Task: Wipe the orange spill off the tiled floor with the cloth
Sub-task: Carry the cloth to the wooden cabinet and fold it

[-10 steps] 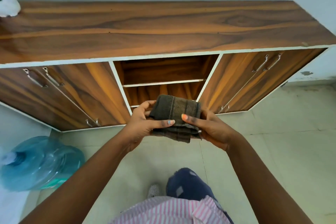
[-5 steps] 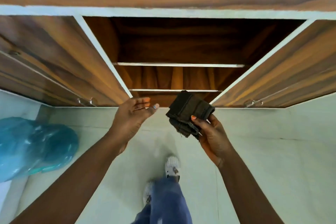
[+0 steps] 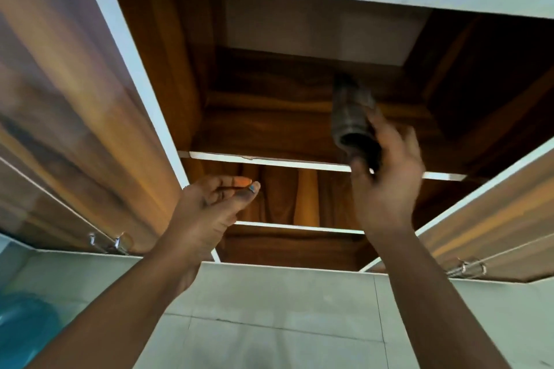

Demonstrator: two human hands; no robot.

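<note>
Head view: right hand [image 3: 386,186] grips folded cloth [image 3: 352,117], long axis into cabinet.

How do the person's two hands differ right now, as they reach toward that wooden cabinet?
The right hand grips the dark cloth, while the left hand holds nothing. The right hand is raised level with the upper shelf of the cabinet; the left hand sits lower, near the shelf beneath. The right hand is blurred, the left hand sharper, its fingers loosely extended. Both reach toward the open middle section.
</note>
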